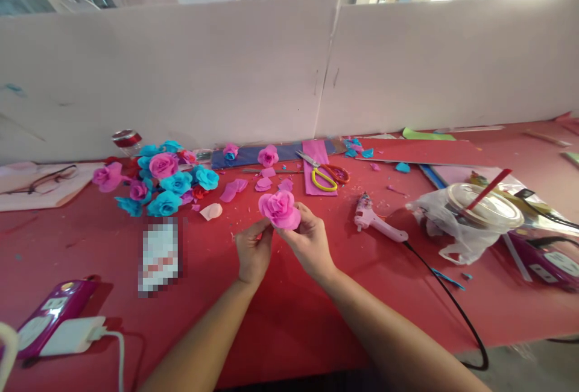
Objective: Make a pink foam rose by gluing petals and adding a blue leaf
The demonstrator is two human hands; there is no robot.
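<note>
A pink paper flower (280,210) with ruffled, layered petals is held up over the red table. My right hand (312,241) grips it from the right, thumb and fingers around its underside. At the lower left of the bloom, my left hand (254,251) is closed in a pinch at the flower's base; what lies between those fingertips is hidden. Loose pink petals (234,189) lie just beyond the hands. Yellow-and-orange-handled scissors (324,178) rest on a pink paper strip (315,149). Right of my hands lies a pink glue gun (379,223).
Blue and pink paper flowers (163,184) cluster at the left, near a can (126,139) and eyeglasses (43,181). A lidded cup (491,205) with a straw stands right. The glue gun's cord (446,292) runs off the front edge. Purple power strips (58,307) flank the area; a white partition (181,78) stands behind.
</note>
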